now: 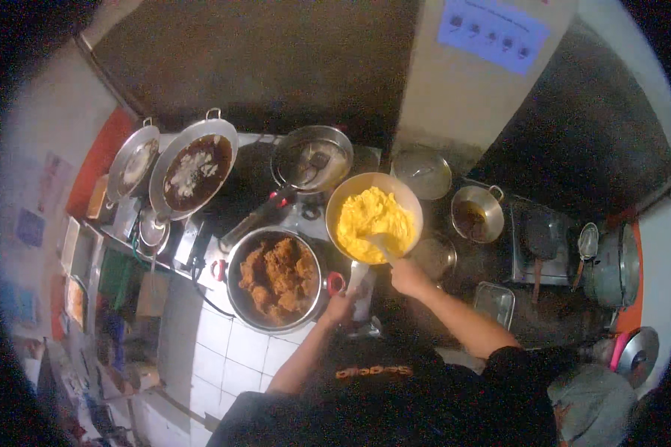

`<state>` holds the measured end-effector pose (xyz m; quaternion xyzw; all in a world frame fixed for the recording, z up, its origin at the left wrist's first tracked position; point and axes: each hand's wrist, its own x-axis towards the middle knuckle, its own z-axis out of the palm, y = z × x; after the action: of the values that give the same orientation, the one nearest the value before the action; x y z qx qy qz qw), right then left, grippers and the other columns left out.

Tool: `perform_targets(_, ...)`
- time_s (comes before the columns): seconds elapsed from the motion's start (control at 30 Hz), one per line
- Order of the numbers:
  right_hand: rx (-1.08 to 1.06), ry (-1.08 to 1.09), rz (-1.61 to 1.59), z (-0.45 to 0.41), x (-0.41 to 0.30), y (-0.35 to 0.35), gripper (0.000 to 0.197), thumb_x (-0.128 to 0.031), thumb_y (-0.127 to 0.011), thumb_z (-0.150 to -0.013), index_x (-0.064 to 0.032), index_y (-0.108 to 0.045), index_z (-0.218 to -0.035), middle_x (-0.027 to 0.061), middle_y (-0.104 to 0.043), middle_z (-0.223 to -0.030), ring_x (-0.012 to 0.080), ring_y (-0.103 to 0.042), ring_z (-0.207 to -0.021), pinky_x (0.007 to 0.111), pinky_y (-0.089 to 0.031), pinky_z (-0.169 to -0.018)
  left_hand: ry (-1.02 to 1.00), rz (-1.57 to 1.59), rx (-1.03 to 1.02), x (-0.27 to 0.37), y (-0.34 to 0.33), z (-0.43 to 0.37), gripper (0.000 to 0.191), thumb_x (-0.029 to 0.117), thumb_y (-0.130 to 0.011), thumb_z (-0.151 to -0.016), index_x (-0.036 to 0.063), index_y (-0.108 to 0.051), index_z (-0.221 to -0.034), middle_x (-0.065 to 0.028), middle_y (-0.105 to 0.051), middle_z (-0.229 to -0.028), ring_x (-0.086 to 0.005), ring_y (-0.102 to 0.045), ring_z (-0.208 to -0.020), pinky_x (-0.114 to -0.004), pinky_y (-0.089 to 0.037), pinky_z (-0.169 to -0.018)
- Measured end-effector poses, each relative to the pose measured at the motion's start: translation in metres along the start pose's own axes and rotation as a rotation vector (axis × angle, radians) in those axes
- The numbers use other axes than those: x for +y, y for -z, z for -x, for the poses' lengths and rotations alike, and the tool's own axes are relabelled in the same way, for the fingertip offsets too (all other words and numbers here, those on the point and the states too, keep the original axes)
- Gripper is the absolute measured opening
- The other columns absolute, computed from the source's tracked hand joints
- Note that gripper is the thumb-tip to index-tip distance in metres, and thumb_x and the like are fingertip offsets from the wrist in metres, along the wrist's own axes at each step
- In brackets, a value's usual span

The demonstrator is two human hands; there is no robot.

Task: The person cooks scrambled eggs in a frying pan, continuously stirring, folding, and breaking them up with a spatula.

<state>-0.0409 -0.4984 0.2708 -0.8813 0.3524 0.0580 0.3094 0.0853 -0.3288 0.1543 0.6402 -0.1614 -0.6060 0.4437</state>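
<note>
My left hand (341, 306) is closed around the pale handle of a frying pan (334, 220), which is tilted towards me. Yellow scrambled eggs (369, 215) fill much of the pan. In my right hand (411, 278) is a pale spatula (379, 242), its blade in the eggs at the pan's near side. Left of my left hand stands a round metal pot (233, 299) with red handles, holding browned fried pieces of food (282, 274). Behind the frying pan, to the left, is another pan (344, 146) with a dark utensil in it.
Two large woks, one with dark oil (212, 146) and one farther left (124, 146), stand at the back left. A small wok (495, 226) and a glass lid (422, 170) are right of the frying pan. Nearer me lies a rectangular container (495, 304). A large pot (609, 274) stands far right.
</note>
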Motion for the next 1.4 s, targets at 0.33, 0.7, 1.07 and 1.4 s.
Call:
perform_targets(0.33,-0.098,0.125,0.364,-0.084,0.027,0.085,0.052,-0.009,-0.044,-0.071,-0.0261,-0.045,-0.12,0.0211,-0.058,-0.08,0.034,-0.058,-0.075,0.042,-0.046,-0.069,-0.079,-0.378,0.312,0.005,0.034,0.002,0.05,0.05,-0.048,-0.078,0.0011,-0.059,-0.076,-0.0122,-0.057,-0.057,-0.0232,-0.057,-0.051,-0.036,-0.042,-0.049)
perform_targets(0.7,-0.572,0.129,0.906,-0.119,0.012,0.203,0.039,-0.014,-0.059,-0.068,-0.0251,-0.058,-0.105,0.0127,-0.061,-0.089,0.0293,-0.059,-0.077,0.039,-0.047,-0.068,-0.14,-0.97,0.797,0.052,0.031,0.028,0.032,0.036,-0.054,-0.078,0.0041,-0.058,-0.079,-0.0203,-0.057,-0.062,-0.0371,-0.057,-0.059,-0.045,-0.045,-0.052)
perform_targets(1.07,-1.062,-0.181,0.033,-0.146,0.062,0.173,0.041,-0.01,-0.057,-0.073,-0.0201,-0.054,-0.113,0.0015,-0.055,-0.059,0.008,-0.044,-0.041,0.024,-0.036,-0.037,-0.051,-0.98,0.734,0.063,0.035,0.014,0.03,0.036,-0.05,-0.08,0.0064,-0.055,-0.081,-0.0189,-0.057,-0.065,-0.0363,-0.057,-0.061,-0.045,-0.045,-0.055)
perform_targets(1.4,-0.946,0.039,0.029,-0.121,0.054,0.19,0.038,-0.01,-0.054,-0.076,-0.0135,-0.053,-0.114,-0.0034,-0.046,-0.05,0.0041,-0.037,-0.039,0.022,-0.031,-0.036,-0.03,-1.003,0.664,0.058,0.038,0.007,0.035,0.04,-0.048,-0.081,0.005,-0.054,-0.08,-0.0202,-0.057,-0.066,-0.0372,-0.056,-0.063,-0.046,-0.044,-0.056)
